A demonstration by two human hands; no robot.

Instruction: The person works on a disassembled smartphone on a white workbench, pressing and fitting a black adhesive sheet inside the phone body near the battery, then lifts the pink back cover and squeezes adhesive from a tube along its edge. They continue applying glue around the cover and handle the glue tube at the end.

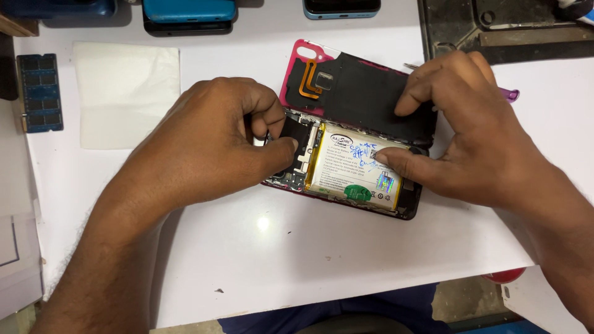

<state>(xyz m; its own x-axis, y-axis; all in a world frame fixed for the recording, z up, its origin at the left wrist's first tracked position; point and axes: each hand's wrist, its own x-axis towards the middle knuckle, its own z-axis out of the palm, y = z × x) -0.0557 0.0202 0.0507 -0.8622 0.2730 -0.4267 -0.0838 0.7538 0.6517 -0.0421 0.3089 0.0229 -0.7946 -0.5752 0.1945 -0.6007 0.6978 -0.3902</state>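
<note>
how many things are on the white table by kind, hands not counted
Opened phone under the hands: 1
Pink back cover, hinged up: 1
Closed phones along the far edge: 3
Memory module: 1
White sheet: 1
Dark work mat: 1
Purple-tipped tool, mostly hidden: 1
Total: 9

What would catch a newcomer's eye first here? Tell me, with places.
At centre, an opened phone lies on the white table, its battery exposed. The left hand pinches the phone's top end; the right hand presses the battery and the pink back cover lifted behind it.
</note>
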